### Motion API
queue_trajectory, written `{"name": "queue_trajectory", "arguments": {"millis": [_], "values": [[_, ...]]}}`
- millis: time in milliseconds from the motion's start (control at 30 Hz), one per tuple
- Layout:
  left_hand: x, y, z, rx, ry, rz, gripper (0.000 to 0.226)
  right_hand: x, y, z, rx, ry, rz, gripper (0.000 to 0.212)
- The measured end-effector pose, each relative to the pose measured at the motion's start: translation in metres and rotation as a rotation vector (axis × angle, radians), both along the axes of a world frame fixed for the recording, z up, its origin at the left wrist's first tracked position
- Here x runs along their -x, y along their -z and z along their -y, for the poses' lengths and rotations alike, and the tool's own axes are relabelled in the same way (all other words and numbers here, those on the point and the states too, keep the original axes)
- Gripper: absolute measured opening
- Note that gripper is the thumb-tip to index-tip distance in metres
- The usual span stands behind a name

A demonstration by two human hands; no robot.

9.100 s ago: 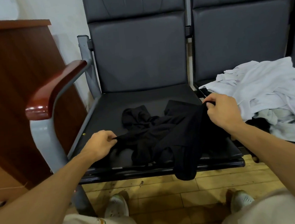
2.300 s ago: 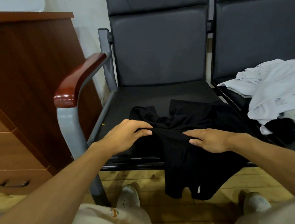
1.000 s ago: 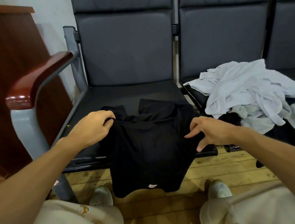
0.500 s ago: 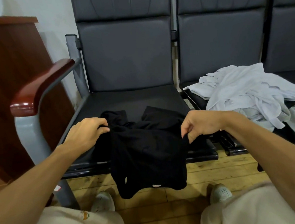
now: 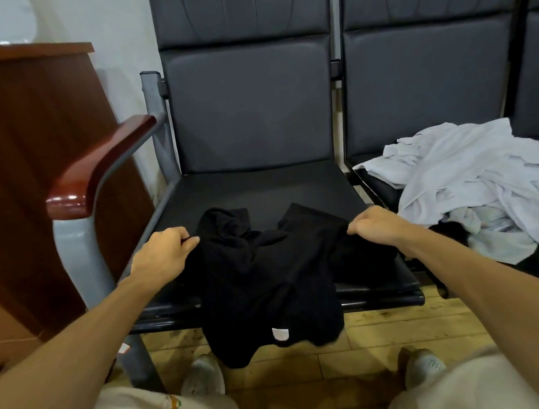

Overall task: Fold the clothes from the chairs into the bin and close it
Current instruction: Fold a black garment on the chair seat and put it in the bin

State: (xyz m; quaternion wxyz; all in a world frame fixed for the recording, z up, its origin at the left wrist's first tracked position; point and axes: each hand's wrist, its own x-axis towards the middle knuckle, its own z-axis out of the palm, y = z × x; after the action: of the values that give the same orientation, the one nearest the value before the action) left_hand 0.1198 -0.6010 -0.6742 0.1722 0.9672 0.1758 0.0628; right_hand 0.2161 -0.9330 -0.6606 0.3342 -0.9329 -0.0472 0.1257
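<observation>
A person's left hand [image 5: 165, 256] and right hand [image 5: 376, 227] pinch the black garment [image 5: 268, 276] at its 9 and 3 o'clock edges; it drapes over the front of the chair [image 5: 260, 185], white clothes [image 5: 474, 180] heaped at 3 o'clock

Matt black cloth garment [image 5: 267, 269] on a smooth leatherette seat [image 5: 254, 189] (glossy wooden armrest [image 5: 95, 167] beside it).

Reddish-brown wooden cabinet [image 5: 29, 160] at left, perhaps drawered, against white wall [image 5: 115, 19]; yellowish plank floor [image 5: 387, 334] below.
</observation>
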Motion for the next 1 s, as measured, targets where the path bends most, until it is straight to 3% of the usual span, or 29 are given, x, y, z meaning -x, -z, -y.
{"name": "queue_trajectory", "arguments": {"millis": [100, 233, 333, 533, 800, 1000], "values": [[0.002, 0.001, -0.008, 0.065, 0.070, -0.034, 0.010, 0.003, -0.003, 0.003, -0.026, -0.087, -0.079, 0.020], [0.005, -0.007, -0.008, -0.004, 0.078, 0.014, 0.018, 0.005, -0.008, -0.001, -0.065, -0.075, 0.236, 0.019], [0.005, -0.008, -0.010, -0.056, 0.107, 0.012, 0.007, 0.006, -0.008, -0.004, -0.041, -0.064, 0.332, 0.023], [0.004, -0.002, -0.017, -0.118, 0.111, 0.014, 0.022, -0.003, -0.002, -0.007, -0.255, 0.223, 0.410, 0.044], [0.014, -0.010, -0.010, 0.077, 0.092, 0.215, 0.020, 0.004, 0.003, -0.011, -0.211, 0.200, 0.297, 0.011], [0.026, -0.064, 0.023, -0.167, 0.158, 0.185, 0.026, 0.030, -0.033, -0.025, -0.321, 0.108, 0.286, 0.008]]}}
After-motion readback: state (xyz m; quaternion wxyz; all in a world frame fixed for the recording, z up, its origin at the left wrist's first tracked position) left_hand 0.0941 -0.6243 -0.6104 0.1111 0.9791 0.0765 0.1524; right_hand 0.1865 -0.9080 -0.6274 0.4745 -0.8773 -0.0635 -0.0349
